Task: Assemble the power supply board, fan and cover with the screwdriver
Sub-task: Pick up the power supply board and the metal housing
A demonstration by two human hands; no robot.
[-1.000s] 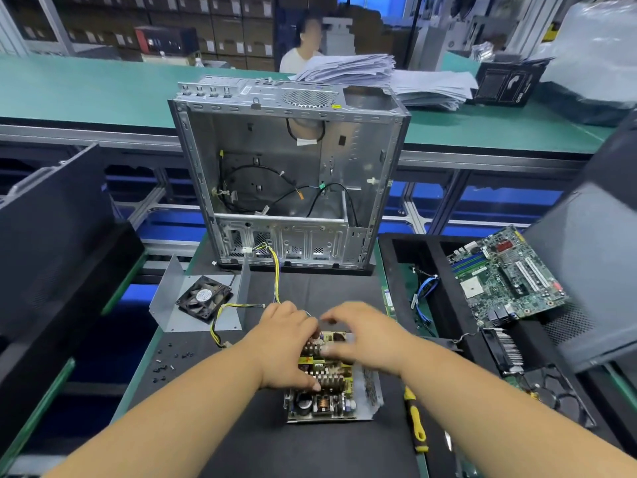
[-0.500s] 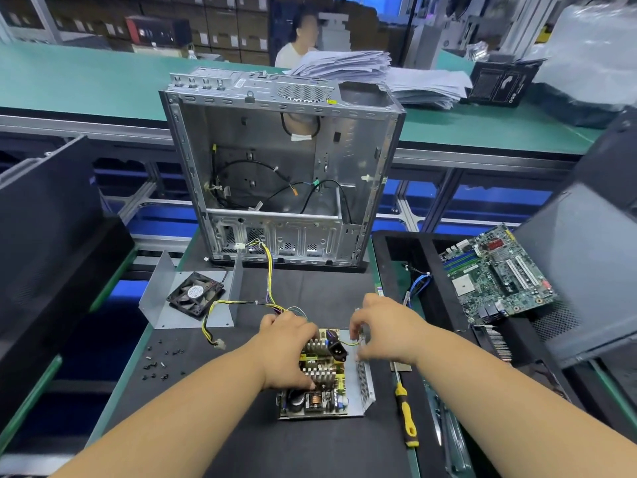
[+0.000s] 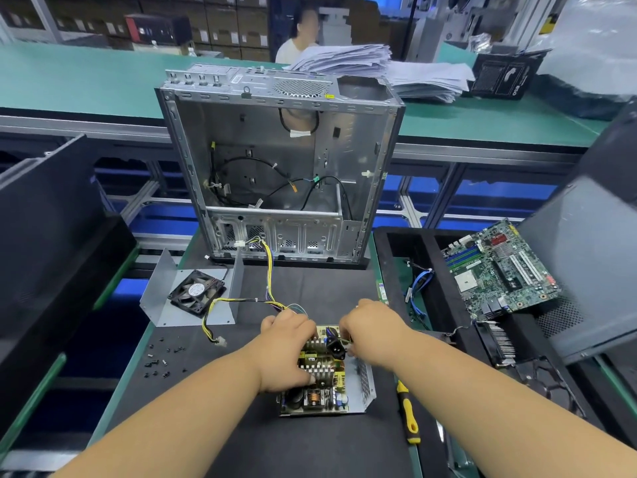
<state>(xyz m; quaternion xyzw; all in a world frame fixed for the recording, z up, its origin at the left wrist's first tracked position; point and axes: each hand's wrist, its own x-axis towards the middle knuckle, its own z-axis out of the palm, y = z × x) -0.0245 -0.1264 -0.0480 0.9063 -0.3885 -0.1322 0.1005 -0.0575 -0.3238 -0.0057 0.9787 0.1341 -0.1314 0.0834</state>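
The left hand [image 3: 287, 350] is gripping the power supply board [image 3: 319, 377] by its heatsinks, fingers curled; the right hand [image 3: 374, 331] is pinching the black inlet socket [image 3: 335, 346] at the board's twelve o'clock edge. Board is lying at table centre, probably light, rigid and fragile: edges and heatsinks are looking safest.

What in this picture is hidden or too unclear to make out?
Head view only:
- Far end of the power supply board: covered by the left hand and right hand.
- Right hand's fingertips: tucked behind the black socket, so what they pinch is unclear.
- Loose screws: too small to count.
- Screwdriver: tip hidden under the right forearm.
- Person at the far bench: blurred.
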